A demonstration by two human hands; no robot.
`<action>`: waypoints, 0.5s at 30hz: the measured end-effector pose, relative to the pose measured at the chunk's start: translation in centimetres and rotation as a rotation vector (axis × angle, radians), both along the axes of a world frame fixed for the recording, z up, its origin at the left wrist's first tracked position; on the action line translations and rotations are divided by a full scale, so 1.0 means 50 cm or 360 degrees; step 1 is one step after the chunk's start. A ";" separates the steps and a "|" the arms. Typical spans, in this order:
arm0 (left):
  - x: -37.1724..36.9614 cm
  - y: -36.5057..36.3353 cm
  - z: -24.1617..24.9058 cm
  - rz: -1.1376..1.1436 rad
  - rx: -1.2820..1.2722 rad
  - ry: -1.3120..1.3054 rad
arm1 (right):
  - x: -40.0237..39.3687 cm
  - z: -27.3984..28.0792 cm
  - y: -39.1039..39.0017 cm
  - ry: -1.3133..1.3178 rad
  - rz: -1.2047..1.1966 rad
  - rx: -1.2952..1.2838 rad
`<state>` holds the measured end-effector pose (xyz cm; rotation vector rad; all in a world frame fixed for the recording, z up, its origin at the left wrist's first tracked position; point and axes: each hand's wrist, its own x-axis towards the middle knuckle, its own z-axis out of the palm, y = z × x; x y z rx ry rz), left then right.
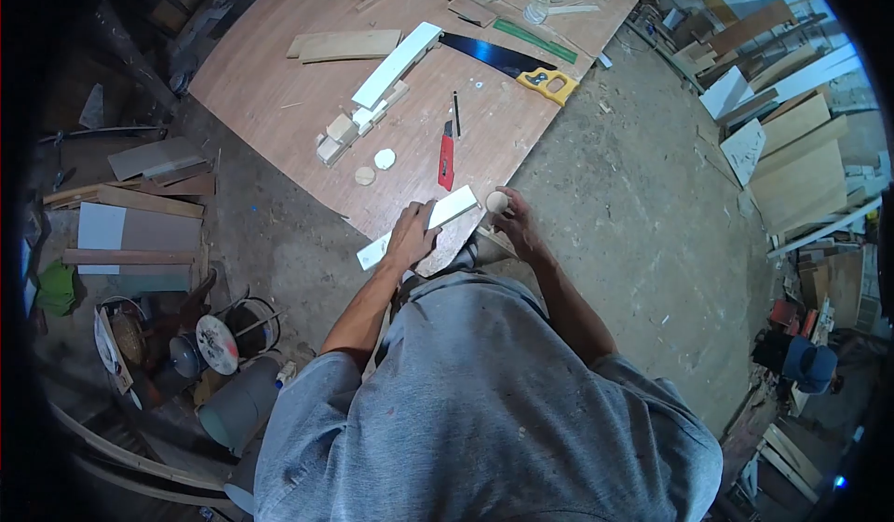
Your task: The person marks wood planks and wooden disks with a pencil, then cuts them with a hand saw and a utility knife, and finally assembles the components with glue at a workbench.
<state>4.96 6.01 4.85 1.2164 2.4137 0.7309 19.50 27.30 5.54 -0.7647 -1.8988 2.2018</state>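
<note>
My left hand grips a white wooden strip lying slantwise at the near corner of the table. Just right of that strip's end, my right hand holds a small round wooden disc beside the table edge. Beyond the strip lies a red utility knife, with a dark pencil above it. Two more round discs rest to the left, one pale and one tan.
On the table are a handsaw with a yellow handle, a long white board, small wood blocks, thin planks and a green strip. Stacked boards stand right; buckets sit lower left.
</note>
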 end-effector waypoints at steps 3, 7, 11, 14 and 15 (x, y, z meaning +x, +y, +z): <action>-0.001 -0.023 0.040 0.0261 0.0228 -0.0508 | -0.011 0.023 0.000 0.0246 -0.0013 -0.0408; -0.014 -0.024 0.088 0.0582 0.0772 -0.1232 | -0.069 0.084 -0.015 0.0115 0.0050 -0.0345; -0.024 -0.029 0.149 0.0787 0.1089 -0.2125 | -0.129 0.117 -0.035 0.0161 0.0184 -0.0224; -0.028 -0.033 0.169 0.0774 0.1084 -0.2160 | -0.173 0.132 -0.056 0.0348 0.0255 -0.0136; -0.031 -0.032 0.165 0.0749 0.1077 -0.2088 | -0.184 0.141 -0.061 0.0425 0.0244 -0.0132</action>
